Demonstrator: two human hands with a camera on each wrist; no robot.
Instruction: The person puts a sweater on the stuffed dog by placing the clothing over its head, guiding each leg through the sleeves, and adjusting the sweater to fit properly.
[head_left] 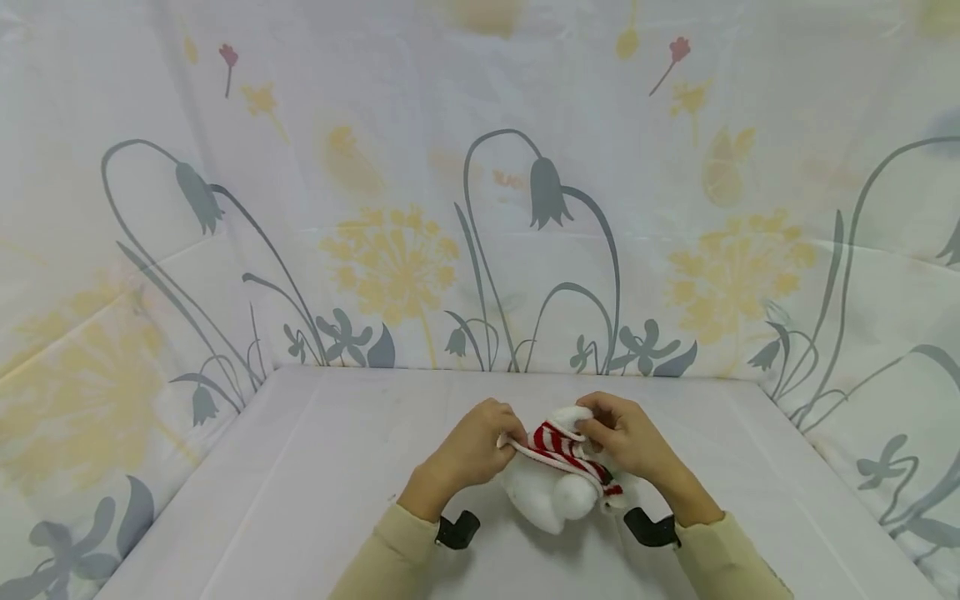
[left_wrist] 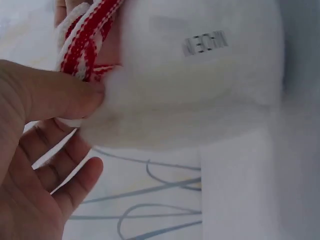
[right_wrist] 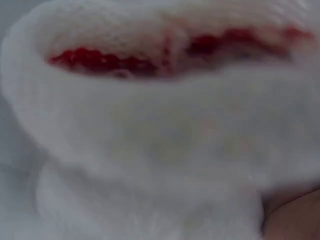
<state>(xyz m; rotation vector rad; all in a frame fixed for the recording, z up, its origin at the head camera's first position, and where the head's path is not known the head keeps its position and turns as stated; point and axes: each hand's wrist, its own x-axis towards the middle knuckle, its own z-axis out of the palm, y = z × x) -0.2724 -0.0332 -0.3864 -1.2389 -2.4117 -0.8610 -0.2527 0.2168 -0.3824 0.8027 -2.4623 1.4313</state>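
A white plush toy lies tipped on the white table, with a red-and-white striped knitted garment around it. My left hand pinches the garment's edge at the toy's left side. In the left wrist view, the thumb presses where the knit meets the plush, and the other fingers are spread below. On the far right side, my right hand pinches the toy's white upper end between thumb and fingers. The right wrist view shows the garment's pale knitted rim close up and blurred.
The toy rests on a white table with a flower-patterned curtain behind it and along both sides. Black wrist mounts stick out from both beige sleeves, close to the toy. Faint dark lettering is printed on the plush.
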